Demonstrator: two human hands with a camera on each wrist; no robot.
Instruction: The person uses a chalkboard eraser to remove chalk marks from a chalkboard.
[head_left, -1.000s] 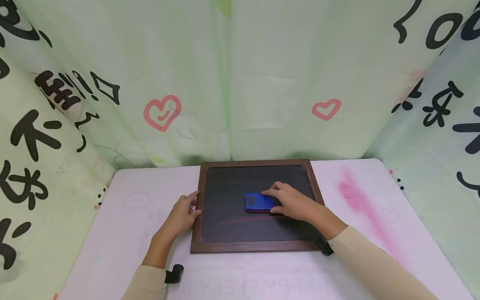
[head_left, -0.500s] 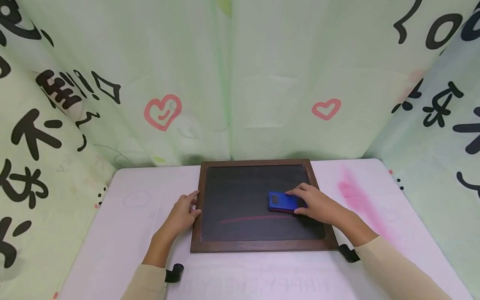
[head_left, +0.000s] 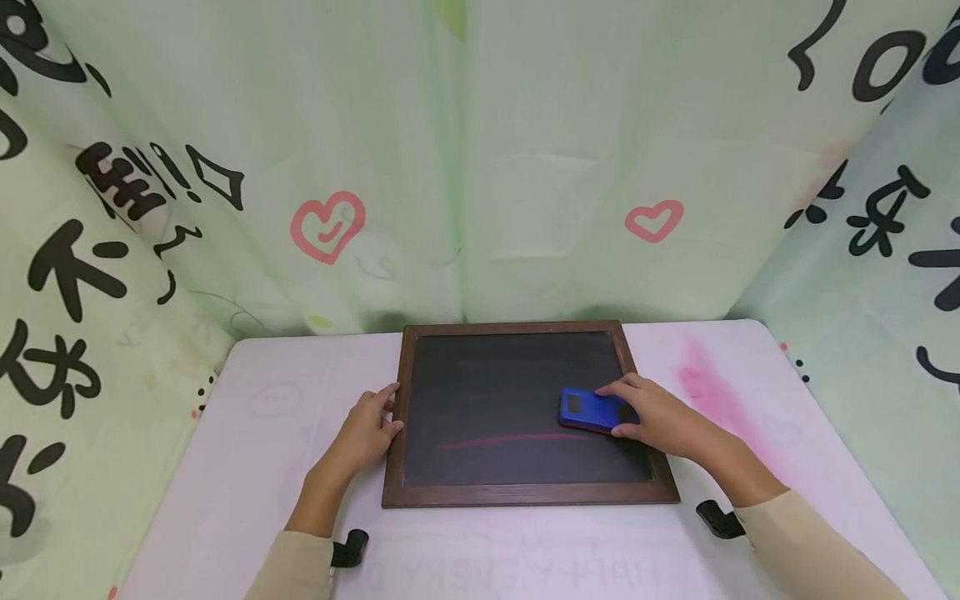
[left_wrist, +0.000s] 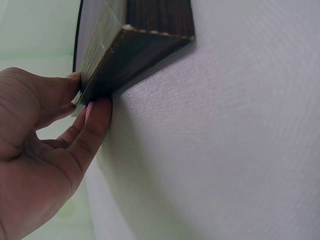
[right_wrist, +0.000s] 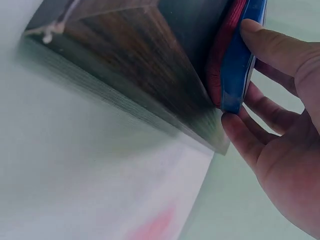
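A chalkboard in a brown wooden frame lies on the table, crossed by a thin red line in its lower part. My left hand holds the frame's left side, thumb and fingertips on its edge, as the left wrist view also shows at the frame. With my right hand I grip a blue eraser by its right end, near the board's right side. Its red felt faces the black surface in the right wrist view; part of the eraser is hidden behind my fingers.
The white table has a pink smear right of the board. Pale green curtains with black writing and pink hearts stand behind the table and at both sides. A black strap piece sits at the left wrist.
My right hand has slid the eraser rightward across the board, to near the right frame side, uncovering more of the red line. My left hand stays on the frame's left edge.
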